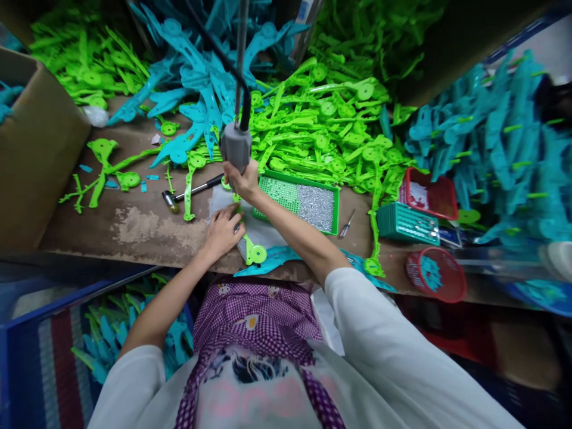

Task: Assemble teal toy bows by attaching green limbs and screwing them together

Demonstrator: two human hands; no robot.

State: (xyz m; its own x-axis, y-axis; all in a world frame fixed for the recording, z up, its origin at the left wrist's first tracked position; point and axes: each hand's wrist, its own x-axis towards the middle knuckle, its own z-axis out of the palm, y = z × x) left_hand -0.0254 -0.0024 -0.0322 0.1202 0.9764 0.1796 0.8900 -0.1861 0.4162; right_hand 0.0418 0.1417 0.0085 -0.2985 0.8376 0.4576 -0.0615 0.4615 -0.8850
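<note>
My right hand (pixel 242 180) is wrapped round a grey electric screwdriver (pixel 236 146), which hangs upright from above with a black cable. Its tip is hidden behind the hand. Just below, my left hand (pixel 223 229) wears a ring and has its fingers closed over a lime-green plastic part (pixel 255 254) on a grey pad (pixel 263 232). The part's round end sticks out toward me. Beside my right forearm stands a green basket (pixel 336 223) with many small silvery screws. A blue plastic part (pixel 272 260) lies along the table's near edge.
A hammer (pixel 171 201) and a small screwdriver (pixel 347 224) lie on the table. Heaps of green parts (pixel 322 131) and blue parts (pixel 210 77) fill the back. A cardboard box (pixel 49 155) stands left; red baskets (pixel 435 275) and stacked teal trays (pixel 404 223) stand right.
</note>
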